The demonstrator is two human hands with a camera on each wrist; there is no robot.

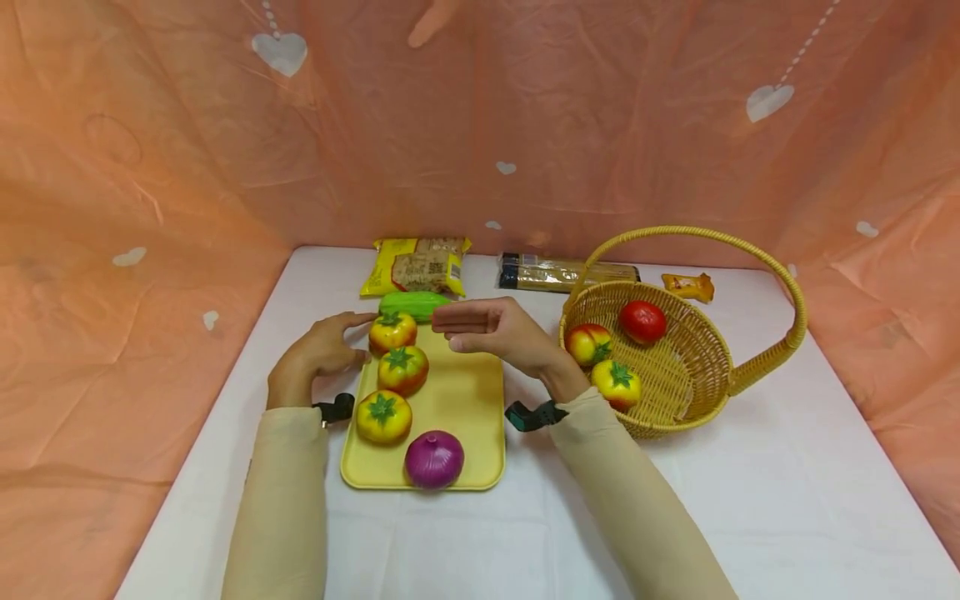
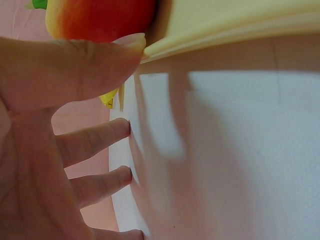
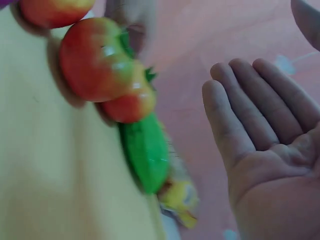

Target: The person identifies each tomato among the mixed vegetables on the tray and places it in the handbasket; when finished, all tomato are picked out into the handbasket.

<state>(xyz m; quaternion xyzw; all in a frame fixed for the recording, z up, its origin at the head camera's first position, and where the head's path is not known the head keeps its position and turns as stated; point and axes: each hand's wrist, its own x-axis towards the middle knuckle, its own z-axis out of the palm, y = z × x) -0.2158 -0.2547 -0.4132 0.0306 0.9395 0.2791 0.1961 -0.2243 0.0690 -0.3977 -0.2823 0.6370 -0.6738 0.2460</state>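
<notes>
A yellow tray [image 1: 468,408] bears three red-and-yellow toy tomatoes [image 1: 384,417] along its left side. A purple onion [image 1: 434,460] sits at its near edge, and a ridged green vegetable [image 1: 412,306] lies across its far end. My left hand [image 1: 318,350] is at the tray's left side, beside the farthest tomato. In the left wrist view its thumb [image 2: 107,62] meets the tray's rim, while the other fingers [image 2: 95,142] extend apart beside it. My right hand [image 1: 510,333] hovers over the tray's far right part, fingers straight, holding nothing; its palm [image 3: 280,185] shows in the right wrist view.
Right of the tray stands a wicker basket [image 1: 705,367] with a tall handle, holding two red-and-yellow tomatoes [image 1: 617,385] and a red one [image 1: 642,322]. Along the back lie a yellow food bag [image 1: 420,265], a long clear packet [image 1: 562,273] and a small orange packet [image 1: 688,287].
</notes>
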